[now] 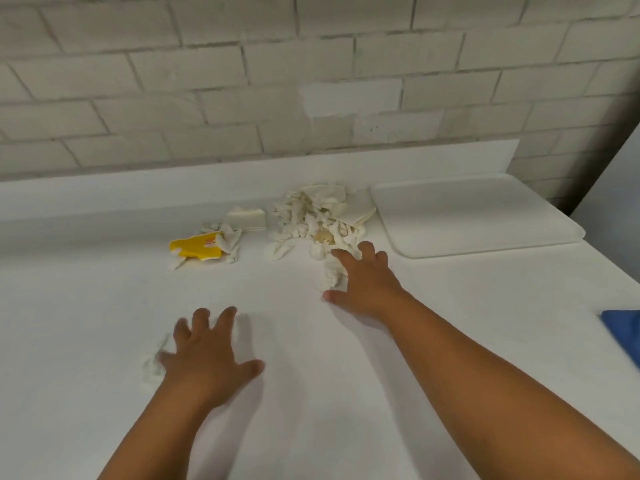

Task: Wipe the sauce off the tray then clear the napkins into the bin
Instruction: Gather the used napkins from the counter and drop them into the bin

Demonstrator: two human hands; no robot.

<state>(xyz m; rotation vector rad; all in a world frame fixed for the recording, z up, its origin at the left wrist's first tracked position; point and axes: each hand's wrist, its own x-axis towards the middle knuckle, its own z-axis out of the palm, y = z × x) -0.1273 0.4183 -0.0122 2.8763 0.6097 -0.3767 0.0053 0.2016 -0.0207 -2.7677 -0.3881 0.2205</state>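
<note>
A white tray (474, 216) lies at the back right of the white counter, its surface looking clean. A heap of crumpled white napkins (315, 216), some stained, lies to its left. My right hand (363, 282) is spread over a crumpled napkin (334, 275) at the heap's near edge, fingers apart. My left hand (207, 355) hovers nearer to me with fingers spread, beside a small crumpled napkin (152, 365) at its left. No bin is in view.
A yellow sauce packet (194, 249) lies with more napkins (247, 220) at the middle left. A blue cloth (623, 330) shows at the right edge. A brick wall with a white backsplash (242, 181) runs behind the counter.
</note>
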